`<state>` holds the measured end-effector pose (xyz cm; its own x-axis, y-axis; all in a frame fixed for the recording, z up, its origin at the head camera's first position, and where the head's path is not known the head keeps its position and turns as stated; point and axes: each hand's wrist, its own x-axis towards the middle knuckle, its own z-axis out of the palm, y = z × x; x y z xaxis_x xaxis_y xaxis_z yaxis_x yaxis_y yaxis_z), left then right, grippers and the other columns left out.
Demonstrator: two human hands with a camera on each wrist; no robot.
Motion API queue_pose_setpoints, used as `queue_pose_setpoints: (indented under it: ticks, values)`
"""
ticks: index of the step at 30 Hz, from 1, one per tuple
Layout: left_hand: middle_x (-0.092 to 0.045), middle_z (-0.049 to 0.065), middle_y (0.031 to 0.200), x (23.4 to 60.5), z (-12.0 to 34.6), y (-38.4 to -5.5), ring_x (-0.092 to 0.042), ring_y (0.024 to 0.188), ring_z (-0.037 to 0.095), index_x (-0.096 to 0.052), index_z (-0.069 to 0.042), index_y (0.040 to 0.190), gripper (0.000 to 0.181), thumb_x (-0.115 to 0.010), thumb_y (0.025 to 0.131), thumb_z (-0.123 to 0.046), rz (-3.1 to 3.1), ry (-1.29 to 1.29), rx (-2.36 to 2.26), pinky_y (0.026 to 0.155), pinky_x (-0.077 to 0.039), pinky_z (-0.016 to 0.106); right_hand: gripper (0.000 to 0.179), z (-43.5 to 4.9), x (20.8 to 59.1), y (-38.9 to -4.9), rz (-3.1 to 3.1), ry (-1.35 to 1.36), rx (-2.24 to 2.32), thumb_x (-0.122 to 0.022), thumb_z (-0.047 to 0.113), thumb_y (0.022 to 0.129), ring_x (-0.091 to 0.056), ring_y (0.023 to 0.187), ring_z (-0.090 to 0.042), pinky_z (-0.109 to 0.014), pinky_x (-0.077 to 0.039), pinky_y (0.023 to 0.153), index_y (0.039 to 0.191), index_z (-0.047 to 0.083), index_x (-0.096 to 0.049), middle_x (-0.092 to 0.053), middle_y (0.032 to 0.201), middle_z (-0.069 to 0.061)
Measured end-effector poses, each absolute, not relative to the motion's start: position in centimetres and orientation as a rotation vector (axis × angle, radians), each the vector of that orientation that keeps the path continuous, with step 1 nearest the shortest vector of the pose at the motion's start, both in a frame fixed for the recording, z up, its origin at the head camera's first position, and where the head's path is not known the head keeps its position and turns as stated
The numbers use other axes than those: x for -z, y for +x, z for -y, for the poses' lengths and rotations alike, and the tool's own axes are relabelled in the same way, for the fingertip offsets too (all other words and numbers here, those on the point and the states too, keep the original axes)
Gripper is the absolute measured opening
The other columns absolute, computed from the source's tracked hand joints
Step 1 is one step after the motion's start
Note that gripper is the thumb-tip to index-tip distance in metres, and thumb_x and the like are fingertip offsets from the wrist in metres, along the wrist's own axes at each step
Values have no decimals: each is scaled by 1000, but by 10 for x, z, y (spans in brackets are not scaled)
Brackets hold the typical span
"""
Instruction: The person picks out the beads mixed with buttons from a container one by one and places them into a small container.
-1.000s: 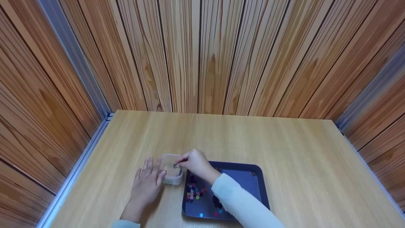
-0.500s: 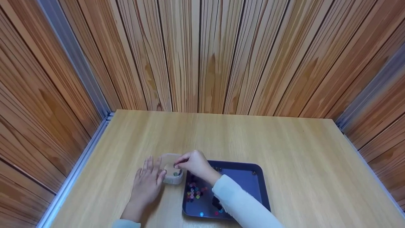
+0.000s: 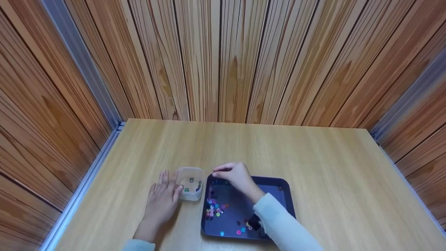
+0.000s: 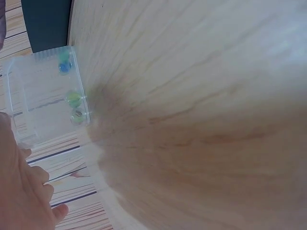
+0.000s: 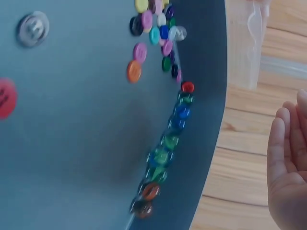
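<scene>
A clear plastic container [image 3: 191, 197] stands left of the dark tray [image 3: 226, 221], with several glass marbles [image 4: 73, 99] on its floor. My left hand [image 3: 163, 198] lies against the container's left side, fingers stretched out and thumb near its front rim. My right hand [image 3: 237, 176] hovers over the tray's far left corner. Its fingers [image 5: 277, 153] look fairly straight, and nothing shows between them. Along the tray's far wall runs a row of marbles [image 5: 160, 156] in green, blue, red and brown.
Colourful buttons [image 3: 213, 209] cluster at the tray's left side. More buttons [image 3: 239, 232] lie near its front edge. One marble [image 3: 279, 188] sits by the far right corner. Wood-patterned panels [image 3: 230, 62] rise behind the table [image 3: 331, 181].
My right hand has let a marble go into the container and moved right, off it and over the tray corner. The left hand has stayed in place.
</scene>
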<state>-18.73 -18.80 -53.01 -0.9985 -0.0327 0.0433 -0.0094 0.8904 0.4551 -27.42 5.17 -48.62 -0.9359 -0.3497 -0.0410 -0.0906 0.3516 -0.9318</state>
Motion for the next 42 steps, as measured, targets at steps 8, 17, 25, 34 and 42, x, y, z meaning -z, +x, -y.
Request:
queue_pose_setpoints:
  ticks: [8,17,25,34,42]
  values:
    - [-6,14,156,530,188,-188,-3,144,33,-15,-18,150,59,-30,99,-45,3009,38,724,113,-7,56,25,-73,494,-276,-2383,-338,1648,-74,30,78,-66,94,-15,-31,-53,86,97,14,-74,-72,98,0]
    - [-6,14,156,530,188,-187,-4,144,33,-15,-18,150,59,-32,99,-43,2997,29,735,113,-7,56,28,-91,504,-276,-2401,-198,1674,-76,31,75,-66,94,-14,-29,-53,84,95,11,-75,-73,95,-1]
    - [-7,15,156,531,188,-187,-5,144,33,-16,-18,150,59,-35,99,-41,2991,30,738,113,-8,57,25,-103,518,-278,-2382,-191,1693,-76,25,76,-68,89,-14,-26,-55,79,95,9,-74,-73,95,-5]
    - [-7,15,156,531,188,-188,-5,143,34,-16,-17,150,59,-35,99,-40,3001,36,727,113,-8,57,23,-107,531,-275,-2380,-154,1598,-75,28,77,-67,93,-13,-26,-55,80,96,15,-75,-72,98,-2]
    - [-5,14,157,530,189,-188,-3,144,34,-13,-18,150,60,-34,99,-42,3015,40,747,113,-6,57,20,-109,533,-274,-2397,-119,1606,-75,23,78,-66,87,-11,-25,-55,75,95,13,-75,-72,98,-4]
